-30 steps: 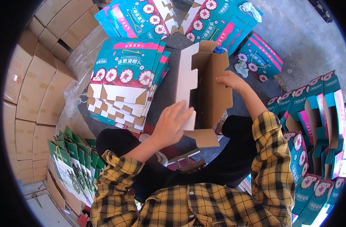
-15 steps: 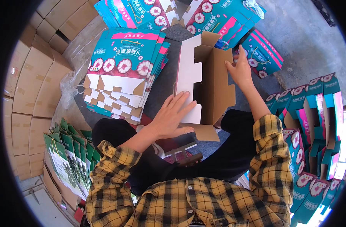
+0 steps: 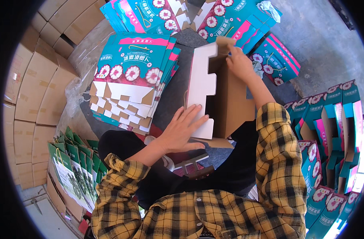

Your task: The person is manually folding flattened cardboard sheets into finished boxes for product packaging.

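An unfolded carton [image 3: 234,105] stands between my knees, its brown inside facing up. Along its left side runs a white tabbed flap [image 3: 201,85]. My left hand [image 3: 184,129] lies on the near part of that flap, fingers spread and thumb apart. At the far right corner, my right hand [image 3: 243,65] has its fingers bent against the small brown end flap [image 3: 225,43], with thumb and fingertips close together on its edge. The carton's bottom is in shadow.
Left of the carton lies a stack of flat teal and pink cartons [image 3: 130,63]. More flat ones [image 3: 237,20] lie beyond. Set-up teal cartons [image 3: 333,119] stand in rows at right. Green bags [image 3: 72,167] and stacked brown boxes [image 3: 34,95] line the left.
My right hand has moved from the carton's right side up and left to its far end flap, with fingers now bent. My left hand stays on the white flap.
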`<state>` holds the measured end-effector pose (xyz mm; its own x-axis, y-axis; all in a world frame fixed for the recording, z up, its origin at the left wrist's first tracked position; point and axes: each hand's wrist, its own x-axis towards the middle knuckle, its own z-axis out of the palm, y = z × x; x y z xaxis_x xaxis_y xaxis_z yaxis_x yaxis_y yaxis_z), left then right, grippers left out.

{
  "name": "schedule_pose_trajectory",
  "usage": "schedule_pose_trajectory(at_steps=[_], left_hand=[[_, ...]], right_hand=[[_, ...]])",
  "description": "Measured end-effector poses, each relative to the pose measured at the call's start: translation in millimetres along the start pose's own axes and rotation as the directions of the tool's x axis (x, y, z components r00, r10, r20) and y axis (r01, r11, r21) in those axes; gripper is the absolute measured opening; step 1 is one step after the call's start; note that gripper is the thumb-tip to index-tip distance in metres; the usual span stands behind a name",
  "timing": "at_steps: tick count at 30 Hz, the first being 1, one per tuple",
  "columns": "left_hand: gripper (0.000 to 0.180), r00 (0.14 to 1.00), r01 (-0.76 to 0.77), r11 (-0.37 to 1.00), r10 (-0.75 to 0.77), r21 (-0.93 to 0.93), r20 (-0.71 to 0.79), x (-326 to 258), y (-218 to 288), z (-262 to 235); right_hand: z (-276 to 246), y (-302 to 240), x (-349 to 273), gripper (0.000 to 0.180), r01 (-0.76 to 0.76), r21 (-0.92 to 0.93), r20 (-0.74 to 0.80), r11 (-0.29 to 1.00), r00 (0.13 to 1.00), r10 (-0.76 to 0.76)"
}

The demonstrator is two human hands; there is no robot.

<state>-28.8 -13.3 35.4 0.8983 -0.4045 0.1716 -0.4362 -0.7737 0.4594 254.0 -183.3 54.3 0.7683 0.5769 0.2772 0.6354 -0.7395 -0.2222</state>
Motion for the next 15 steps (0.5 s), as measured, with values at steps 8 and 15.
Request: schedule_pose_trajectory(at_steps=[8, 15], left_hand=[[0.077, 0.998, -0.022, 0.999, 0.02, 0.037, 0.051, -4, -4, 12], [0.033, 0.996, 0.01, 0.997, -0.016, -0.082, -0.084, 1, 3, 24]], right_hand=[[20, 28, 24, 0.075, -0.147, 0.213, 0.036, 0.966, 0.989, 0.143], [18, 49, 18, 0.041, 0.2, 0.033, 0.152, 0.979, 0.967, -0.202]])
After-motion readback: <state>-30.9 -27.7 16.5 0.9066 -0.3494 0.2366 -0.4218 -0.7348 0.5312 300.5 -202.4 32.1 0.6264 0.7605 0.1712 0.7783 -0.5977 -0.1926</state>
